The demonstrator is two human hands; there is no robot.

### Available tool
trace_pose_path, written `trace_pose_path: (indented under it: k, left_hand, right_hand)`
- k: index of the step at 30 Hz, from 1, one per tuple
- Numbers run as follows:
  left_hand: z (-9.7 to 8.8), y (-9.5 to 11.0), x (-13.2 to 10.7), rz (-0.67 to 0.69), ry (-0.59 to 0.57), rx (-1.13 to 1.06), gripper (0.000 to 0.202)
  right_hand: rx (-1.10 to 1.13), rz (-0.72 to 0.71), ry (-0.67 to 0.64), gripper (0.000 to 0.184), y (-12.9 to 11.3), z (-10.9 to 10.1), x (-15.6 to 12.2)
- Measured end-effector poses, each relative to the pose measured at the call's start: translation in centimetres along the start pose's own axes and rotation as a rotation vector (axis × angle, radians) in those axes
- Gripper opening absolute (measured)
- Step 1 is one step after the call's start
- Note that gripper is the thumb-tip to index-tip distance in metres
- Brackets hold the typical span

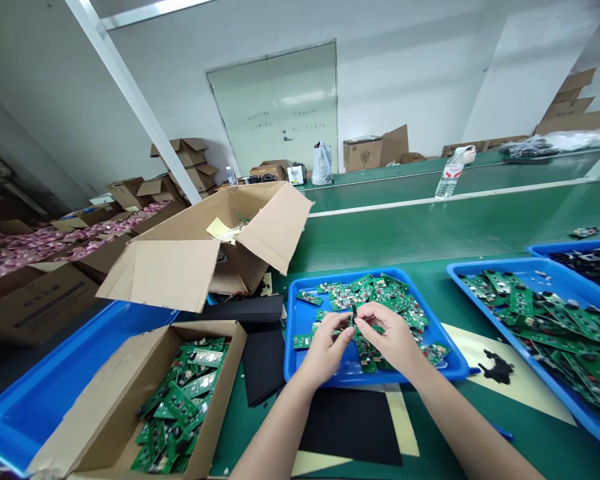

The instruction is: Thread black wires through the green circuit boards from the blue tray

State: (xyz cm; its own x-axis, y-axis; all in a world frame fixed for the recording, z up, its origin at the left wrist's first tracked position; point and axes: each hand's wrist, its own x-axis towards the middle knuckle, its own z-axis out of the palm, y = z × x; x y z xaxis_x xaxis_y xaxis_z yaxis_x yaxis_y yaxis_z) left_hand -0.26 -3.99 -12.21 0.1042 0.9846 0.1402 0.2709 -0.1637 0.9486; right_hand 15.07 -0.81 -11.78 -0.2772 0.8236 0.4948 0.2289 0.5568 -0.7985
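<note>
My left hand (329, 347) and my right hand (387, 335) meet above a blue tray (291, 373) of green circuit boards (340, 297). The left fingers are closed on what looks like a small circuit board (351, 321), seen nearly edge-on and mostly hidden. My right thumb and fingertips pinch a small black piece (355, 311) against it. Below my wrists lies a black sheet (353, 427), with a stack of black sheets (263, 367) left of the tray.
An open carton (233, 387) of circuit boards stands at front left. Behind it is a larger open box (175, 267). To the right, another blue tray (453, 270) holds boards beside black scraps (496, 368) on yellow paper (535, 393). A water bottle (450, 177) stands farther back.
</note>
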Motion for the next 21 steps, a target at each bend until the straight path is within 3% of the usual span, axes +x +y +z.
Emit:
trace_pose_path:
  k: [7,13,19,21]
  left_hand:
    - [0.2,-1.0,0.1,-0.003,0.001,-0.056,0.038]
    - [0.2,-0.5,0.0,0.046,0.074,0.003,0.032]
    - [0.0,-0.3,-0.2,0.301,0.186,0.194,0.036]
    - [-0.2,-0.3,-0.2,0.326,0.239,0.219,0.036]
  right_hand:
    - [0.059,0.012,-0.026,0.012,0.0,0.0,0.0]
    - [0.09,-0.024,-0.087,0.008,0.1,-0.6,0.0]
    - [0.359,0.137,-0.304,0.036,0.1,-1.2,-0.5]
    - [0.44,0.188,-0.345,0.042,0.1,-1.3,-0.4]
